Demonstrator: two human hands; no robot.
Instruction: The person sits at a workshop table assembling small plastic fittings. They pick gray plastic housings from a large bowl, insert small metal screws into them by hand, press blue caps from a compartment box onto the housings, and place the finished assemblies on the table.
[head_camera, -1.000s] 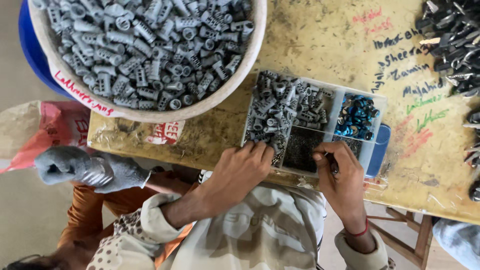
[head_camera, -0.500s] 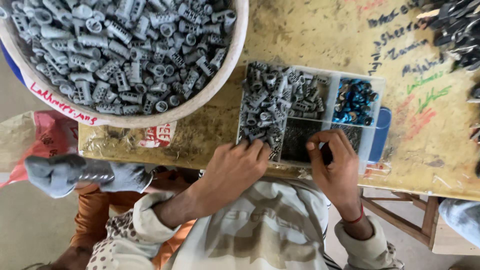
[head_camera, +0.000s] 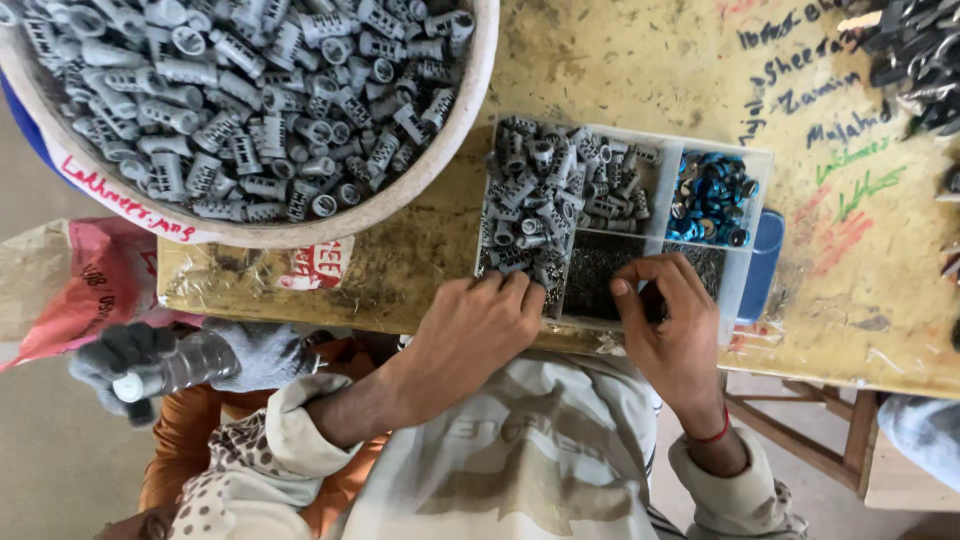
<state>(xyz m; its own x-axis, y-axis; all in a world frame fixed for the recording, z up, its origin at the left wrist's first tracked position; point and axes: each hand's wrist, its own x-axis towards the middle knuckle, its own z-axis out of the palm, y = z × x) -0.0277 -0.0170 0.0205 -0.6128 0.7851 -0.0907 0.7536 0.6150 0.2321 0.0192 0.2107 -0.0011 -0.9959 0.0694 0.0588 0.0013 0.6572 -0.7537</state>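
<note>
1. Head view: left hand (head_camera: 480, 325) rests curled on grey plastic plugs (head_camera: 545, 205) in the compartment tray (head_camera: 752, 255) on the desk (head_camera: 640, 70), grip unclear.
2. Right hand (head_camera: 668, 318) pinches into the dark small-parts compartment (head_camera: 615, 265).

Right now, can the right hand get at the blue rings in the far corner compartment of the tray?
Probably yes. The right hand rests on the dark compartment of the clear tray, just below the blue rings. Nothing covers them; only a low divider lies between.
</note>
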